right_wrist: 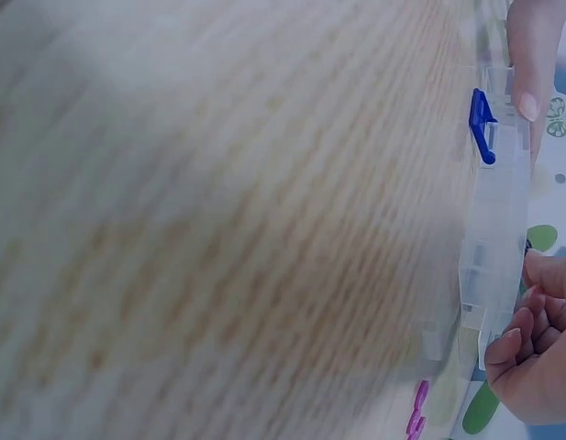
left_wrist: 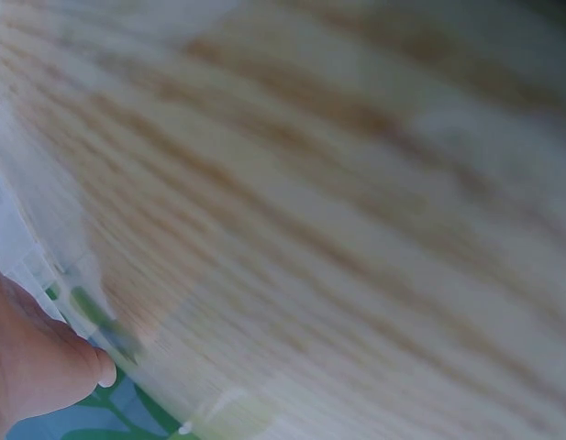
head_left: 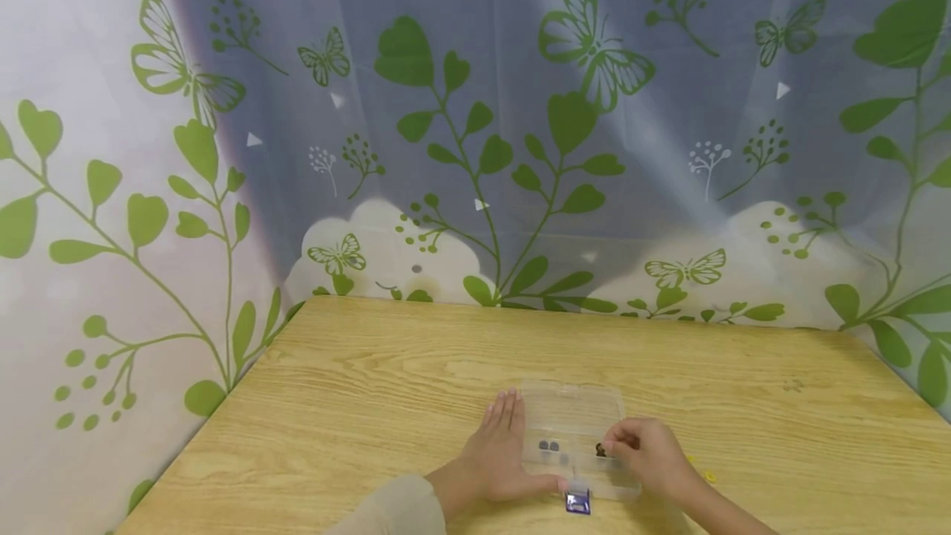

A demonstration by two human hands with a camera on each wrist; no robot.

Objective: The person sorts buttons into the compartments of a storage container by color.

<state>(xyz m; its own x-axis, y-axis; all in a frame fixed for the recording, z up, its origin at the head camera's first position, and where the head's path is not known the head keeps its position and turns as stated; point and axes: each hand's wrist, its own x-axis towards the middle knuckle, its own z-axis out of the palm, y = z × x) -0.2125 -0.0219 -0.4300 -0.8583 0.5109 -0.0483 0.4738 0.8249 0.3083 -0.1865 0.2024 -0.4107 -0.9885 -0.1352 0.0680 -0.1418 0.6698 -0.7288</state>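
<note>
A clear plastic compartment box (head_left: pixel 572 411) lies on the table with its lid raised toward the back. Along its left side rests my left hand (head_left: pixel 499 459), fingers straight, the thumb reaching the front edge near a blue latch (head_left: pixel 578 503). My right hand (head_left: pixel 654 454) is over the right part of the box, pinching a small dark piece (head_left: pixel 600 451) between thumb and fingertips. Two grey round pieces (head_left: pixel 549 446) sit in a left compartment. The right wrist view shows the box wall (right_wrist: pixel 498 220) side-on, with curled right-hand fingers (right_wrist: pixel 526 339) beside it.
Small yellow pieces (head_left: pixel 710 476) lie on the wooden table (head_left: pixel 371 386) right of my right hand. A pink piece (right_wrist: pixel 417 410) shows low in the right wrist view. A printed curtain (head_left: pixel 475 147) hangs behind the table and along its left side.
</note>
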